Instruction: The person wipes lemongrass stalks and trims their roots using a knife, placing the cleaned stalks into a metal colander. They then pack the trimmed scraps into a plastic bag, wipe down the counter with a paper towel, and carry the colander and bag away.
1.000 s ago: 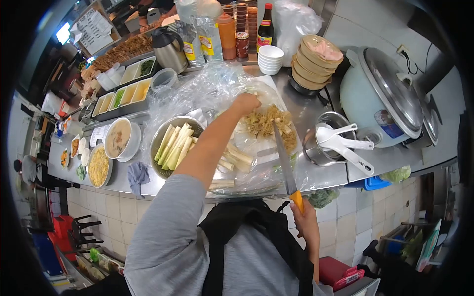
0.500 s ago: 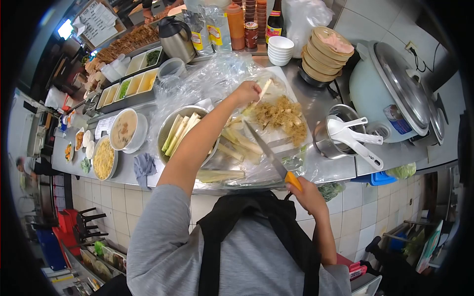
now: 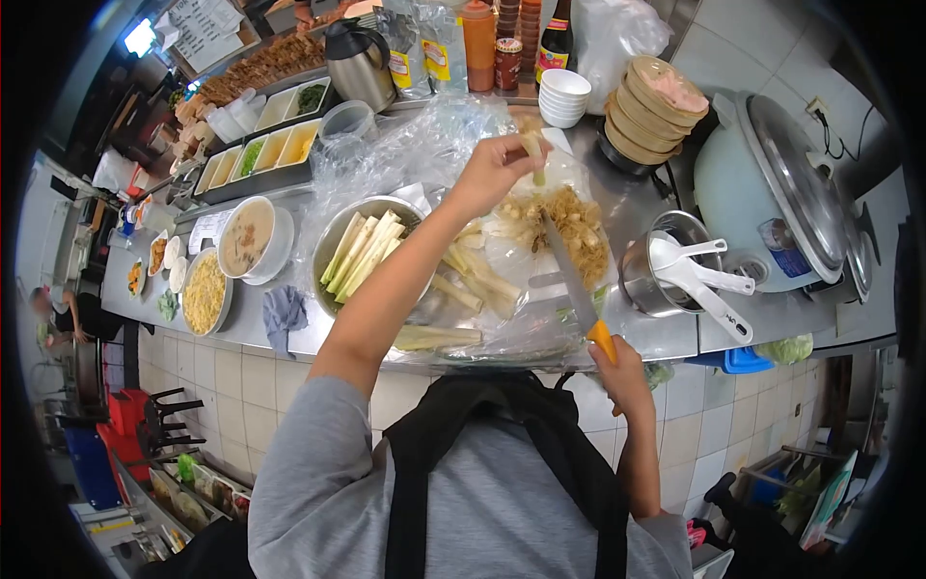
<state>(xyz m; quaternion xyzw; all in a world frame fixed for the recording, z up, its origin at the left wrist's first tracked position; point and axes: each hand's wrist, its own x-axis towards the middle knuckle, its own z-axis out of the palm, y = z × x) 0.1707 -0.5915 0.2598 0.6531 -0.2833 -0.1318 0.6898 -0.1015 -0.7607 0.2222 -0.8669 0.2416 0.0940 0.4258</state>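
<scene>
Above the cutting area, my left hand (image 3: pixel 502 172) is closed on a short pale stalk piece (image 3: pixel 536 162), leek-like, held up off the surface. My right hand (image 3: pixel 625 378) grips the yellow handle of a knife (image 3: pixel 575 286). Its blade tip reaches a heap of stringy brown roots (image 3: pixel 569 232); whether they touch, I cannot tell. Several cut pale stalks (image 3: pixel 475 275) lie on clear plastic left of the blade. More long pale stalks (image 3: pixel 367 253) stand in a metal bowl (image 3: pixel 321 289), partly hidden behind my left forearm.
Right of the roots is a metal pot (image 3: pixel 644 289) with white ladles. Stacked steamer baskets (image 3: pixel 641 125) and a large cooker (image 3: pixel 743 183) stand behind it. At left are a soup bowl (image 3: pixel 286 241), a bowl of yellow food (image 3: pixel 207 294) and a blue cloth (image 3: pixel 284 314).
My left hand has moved slightly right and turned with the stalk piece. The knife has shifted right, its tip now over the roots. The whole view has moved slightly.
</scene>
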